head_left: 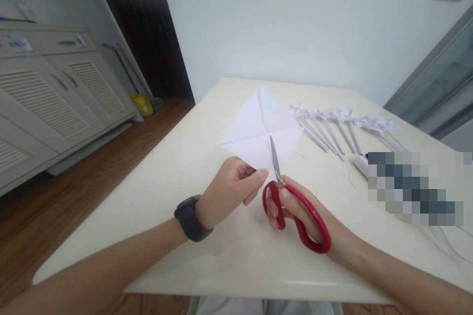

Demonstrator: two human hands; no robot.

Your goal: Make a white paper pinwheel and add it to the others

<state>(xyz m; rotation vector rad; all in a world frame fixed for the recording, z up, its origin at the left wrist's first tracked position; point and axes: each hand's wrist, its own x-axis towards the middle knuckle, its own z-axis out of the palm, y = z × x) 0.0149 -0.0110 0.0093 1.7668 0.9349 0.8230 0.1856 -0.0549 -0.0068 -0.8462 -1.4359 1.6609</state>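
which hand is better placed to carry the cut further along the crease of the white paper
Right: the right hand holds the red-handled scissors, blades on the square white creased paper. The left hand only pinches the paper's near corner.

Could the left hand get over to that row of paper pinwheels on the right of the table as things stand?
Probably not freely. The left hand pinches the white paper square, and the right hand with the red scissors lies between it and the paper pinwheels; it would have to cross over them.
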